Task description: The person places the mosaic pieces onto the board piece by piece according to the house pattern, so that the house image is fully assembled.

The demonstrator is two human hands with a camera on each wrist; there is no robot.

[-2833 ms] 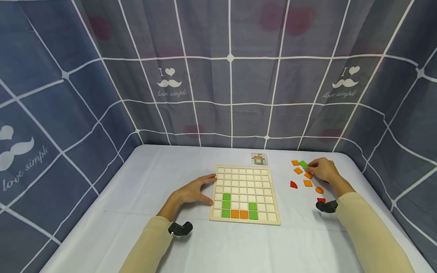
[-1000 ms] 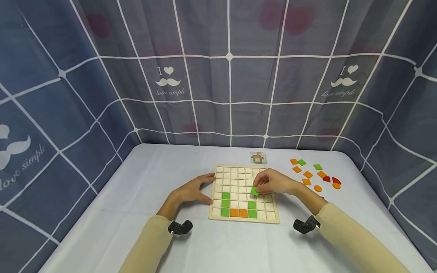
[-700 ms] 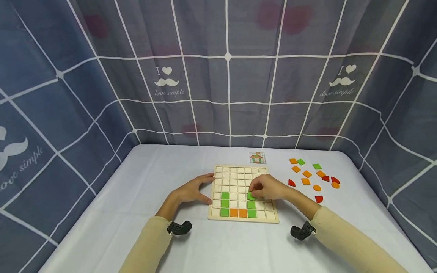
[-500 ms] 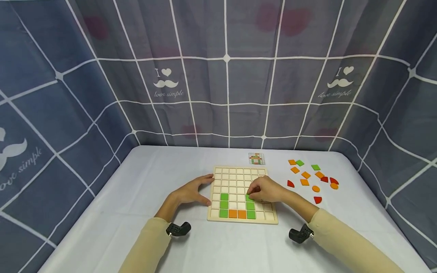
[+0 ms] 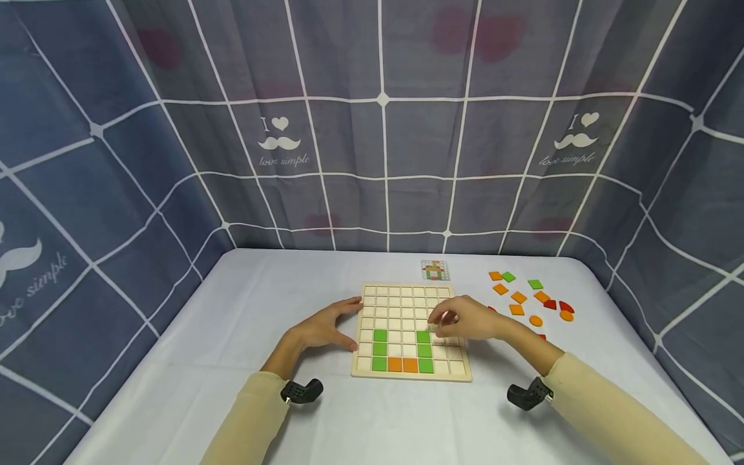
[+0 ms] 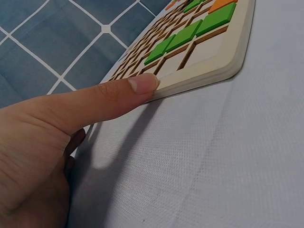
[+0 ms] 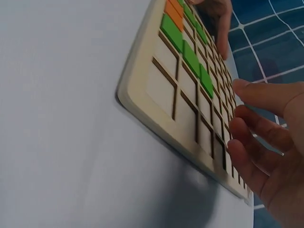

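Board [image 5: 395,312]: A pale wooden grid lies flat near the middle of the white-covered desk [image 5: 261,284], between a person's two hands.
Left hand [image 5: 322,326]: Thumb and fingers are spread wide along the board's left edge, the thumb tip touching the rim, with nothing pinched between them.
Right hand [image 5: 473,318]: It hangs over the board's right-hand columns, fingers loosely curled and parted from the thumb, holding nothing.
Green tiles [image 5: 380,349]: Six sit in the grid, three each in the second and fifth columns from the left, over the nearest rows.
Orange tiles [image 5: 394,365]: Two lie side by side in the nearest row, between the green columns.
Loose pieces [image 5: 516,310]: Orange, green and red shapes are scattered right of the board, two red ones partly hidden by the right hand and forearm.
Card [image 5: 435,270]: A small patterned square lies just beyond the board's far edge.
Curtain [image 5: 349,64]: Dark, white-lined fabric printed "love simple" surrounds the desk's back and sides.
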